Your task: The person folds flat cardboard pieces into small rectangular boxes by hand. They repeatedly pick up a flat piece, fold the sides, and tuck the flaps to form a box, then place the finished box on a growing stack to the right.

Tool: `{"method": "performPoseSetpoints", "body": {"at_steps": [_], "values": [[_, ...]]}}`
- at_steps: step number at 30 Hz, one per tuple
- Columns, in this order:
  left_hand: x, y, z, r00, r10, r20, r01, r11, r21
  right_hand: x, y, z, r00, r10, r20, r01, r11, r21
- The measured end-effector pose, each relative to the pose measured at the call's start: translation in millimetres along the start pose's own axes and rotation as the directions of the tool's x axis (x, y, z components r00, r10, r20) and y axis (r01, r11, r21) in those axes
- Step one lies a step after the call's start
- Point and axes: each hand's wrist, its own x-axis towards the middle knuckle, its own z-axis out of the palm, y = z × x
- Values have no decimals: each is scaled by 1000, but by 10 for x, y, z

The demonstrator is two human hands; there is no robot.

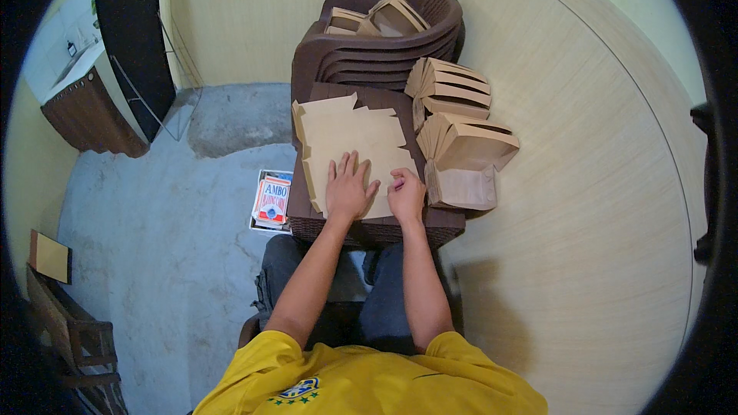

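Note:
A flat tan cardboard box blank (350,127) with notched tabs along its edges lies on the brown woven-look seat (446,220) in front of me. My left hand (350,190) presses on its near part, palm down with fingers spread. Beside it, at the blank's right edge, my right hand (407,194) is closed. Something small and pinkish shows at its fingertips, too small to name. Folded cardboard boxes, nested together, stand just right of the blank in a nearer group (465,157) and a farther group (453,84).
Stacked brown plastic chairs (369,50) rise behind the seat, with more cardboard boxes (393,15) on top. A white basket (261,224) holding a red-and-white printed pack sits on the floor at left. A pale wood-grain wall (584,146) curves along the right.

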Motion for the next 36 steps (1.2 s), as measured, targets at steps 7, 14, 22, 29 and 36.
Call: {"method": "performPoseSetpoints", "body": {"at_steps": [7,14,22,29,36], "values": [[28,-34,53,999,-21,26,21,1000,-17,-229,-35,-230,955,-293,56,268,925,270],[13,37,-35,999,-34,39,34,999,-1,-284,58,-334,950,-290,119,236,912,336],[1,8,-17,999,-21,36,20,1000,12,-169,253,-270,974,-215,75,172,910,377],[26,-42,111,1000,-16,-4,16,999,-29,-208,259,-210,959,-283,24,262,914,311],[3,-19,38,999,-16,51,15,1000,21,-272,187,-72,964,-229,-134,240,968,73]]}}
